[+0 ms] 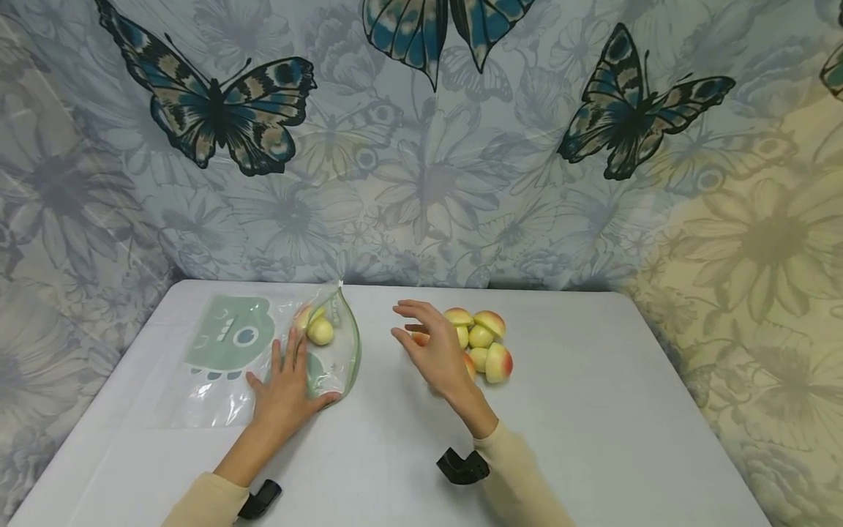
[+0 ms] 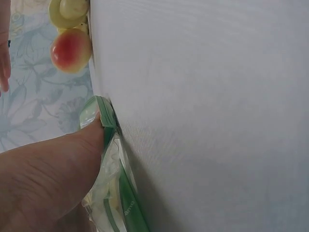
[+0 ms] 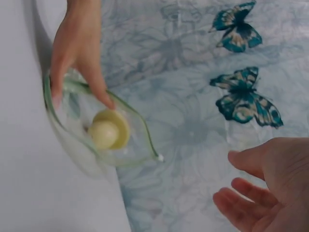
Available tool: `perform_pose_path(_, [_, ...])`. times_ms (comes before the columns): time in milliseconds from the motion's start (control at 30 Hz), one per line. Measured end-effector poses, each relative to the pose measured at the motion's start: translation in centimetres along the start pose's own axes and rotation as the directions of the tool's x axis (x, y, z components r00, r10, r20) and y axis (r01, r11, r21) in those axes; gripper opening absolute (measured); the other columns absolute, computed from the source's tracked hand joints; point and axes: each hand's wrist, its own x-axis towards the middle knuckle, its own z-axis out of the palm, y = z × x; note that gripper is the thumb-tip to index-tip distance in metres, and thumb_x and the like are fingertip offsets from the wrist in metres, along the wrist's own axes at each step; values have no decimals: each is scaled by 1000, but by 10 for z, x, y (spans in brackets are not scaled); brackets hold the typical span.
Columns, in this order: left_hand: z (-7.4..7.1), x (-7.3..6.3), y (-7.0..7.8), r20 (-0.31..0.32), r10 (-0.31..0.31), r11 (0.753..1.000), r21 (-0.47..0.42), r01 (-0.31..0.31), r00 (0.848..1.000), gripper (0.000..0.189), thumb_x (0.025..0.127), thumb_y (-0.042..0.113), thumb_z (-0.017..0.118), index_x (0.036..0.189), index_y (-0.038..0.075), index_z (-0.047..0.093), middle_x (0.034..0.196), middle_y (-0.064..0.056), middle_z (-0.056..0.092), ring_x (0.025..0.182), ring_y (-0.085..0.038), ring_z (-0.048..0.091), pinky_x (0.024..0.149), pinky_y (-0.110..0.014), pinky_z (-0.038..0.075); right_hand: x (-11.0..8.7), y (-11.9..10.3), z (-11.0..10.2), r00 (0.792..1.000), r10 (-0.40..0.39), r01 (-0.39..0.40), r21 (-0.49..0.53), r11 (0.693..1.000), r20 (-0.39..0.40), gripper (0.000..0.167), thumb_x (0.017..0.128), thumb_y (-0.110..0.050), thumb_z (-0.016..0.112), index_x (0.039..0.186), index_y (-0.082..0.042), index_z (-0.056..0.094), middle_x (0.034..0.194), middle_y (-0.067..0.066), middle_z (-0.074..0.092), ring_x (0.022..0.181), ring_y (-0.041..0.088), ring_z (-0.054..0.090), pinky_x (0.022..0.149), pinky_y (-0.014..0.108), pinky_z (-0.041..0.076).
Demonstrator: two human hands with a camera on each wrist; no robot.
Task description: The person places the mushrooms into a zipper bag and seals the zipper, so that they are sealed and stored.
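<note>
A clear zip bag (image 1: 227,395) with a green cartoon print and green-edged mouth lies on the left of the table. Inside it are mushroom-shaped pieces (image 1: 320,331) with pale yellow stems. My left hand (image 1: 283,391) rests on the bag with fingers spread, the thumb at the green rim (image 2: 107,113). In the right wrist view the bag's mouth gapes open. My right hand (image 1: 435,351) hovers between the bag and a cluster of red-and-yellow mushroom-shaped pieces (image 1: 498,363), partly covering them. Its fingers curve loosely with nothing between them (image 3: 260,193).
The white table (image 1: 593,410) reaches back to a butterfly-printed cloth (image 1: 428,183), which also hangs along both sides. A black wrist device (image 1: 463,467) sits at the right sleeve, and another (image 1: 260,500) at the left sleeve.
</note>
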Motion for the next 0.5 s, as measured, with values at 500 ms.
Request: perform_pose_path(500, [-1, 1, -1, 23, -13, 1000, 7, 12, 1000, 121, 73, 59, 78, 154, -3, 14, 163, -18, 3, 145, -47, 11, 89, -86, 19, -23, 47, -70, 987, -45, 16, -182, 983, -157, 31, 84, -1, 75, 114, 2, 69, 122, 15, 65, 117, 31, 60, 98, 45, 47])
